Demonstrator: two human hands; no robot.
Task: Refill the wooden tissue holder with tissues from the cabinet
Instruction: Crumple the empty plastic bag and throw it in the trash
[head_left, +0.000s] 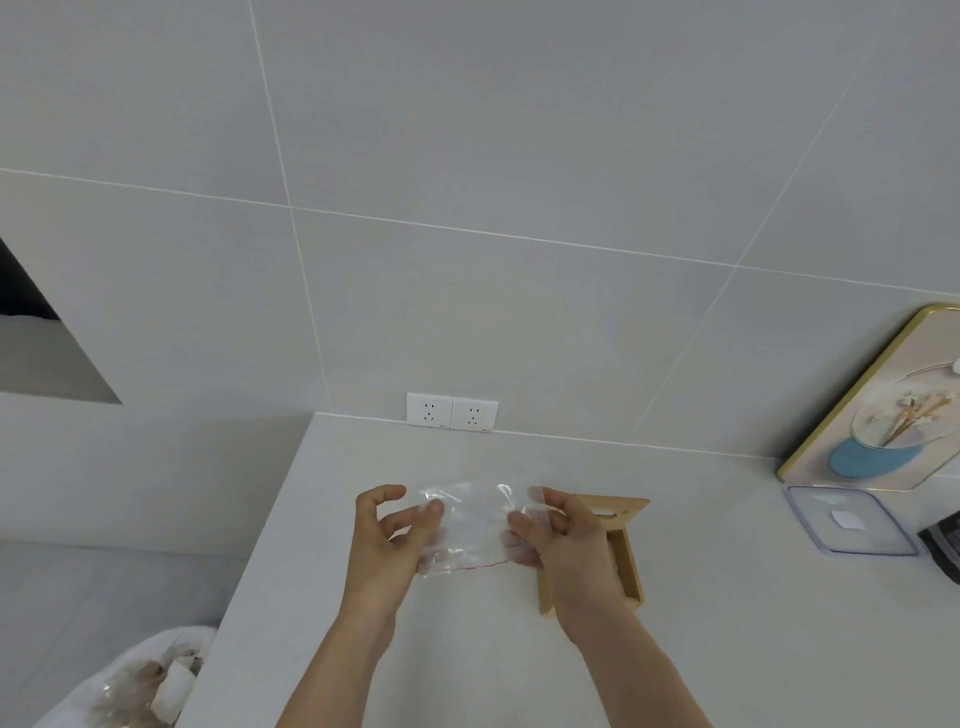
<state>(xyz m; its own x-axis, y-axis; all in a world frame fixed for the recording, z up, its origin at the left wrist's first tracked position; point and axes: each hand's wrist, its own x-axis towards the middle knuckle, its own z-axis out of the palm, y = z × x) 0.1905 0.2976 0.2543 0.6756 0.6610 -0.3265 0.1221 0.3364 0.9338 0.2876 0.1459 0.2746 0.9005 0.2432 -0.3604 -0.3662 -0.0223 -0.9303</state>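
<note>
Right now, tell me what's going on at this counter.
A person stands at a pale counter and holds a clear plastic bag stretched between both hands, the left hand pinching one end and the right hand the other. The bag looks see-through and mostly flat; what it holds cannot be told. The wooden tissue holder lies on the counter just behind the right hand, partly hidden, apparently open and not yet refilled.

Bright even light, faint shadows, edges bowed, perhaps soft.
</note>
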